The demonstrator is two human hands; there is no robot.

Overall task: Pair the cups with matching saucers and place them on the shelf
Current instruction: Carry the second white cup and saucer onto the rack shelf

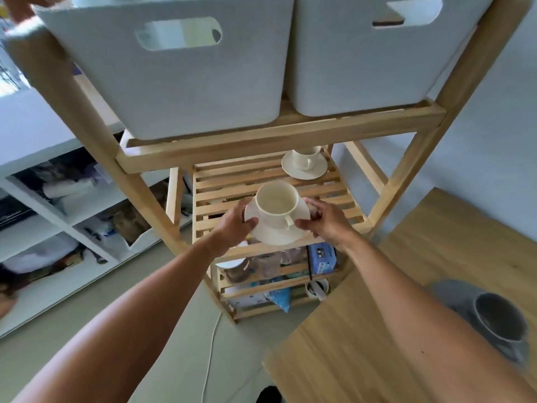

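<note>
Cream cup [277, 203] on cream saucer [273, 231], mid-frame, just over the slatted shelf [345, 190]. Left hand [235, 225] and right hand [322, 219], each grip clenched on a saucer edge. Breakable, smooth, loose cup: best kept level, held by both rims. Another cream pair [304, 162] behind. Grey cup [498, 319] lower right on the counter [406, 286].
</note>
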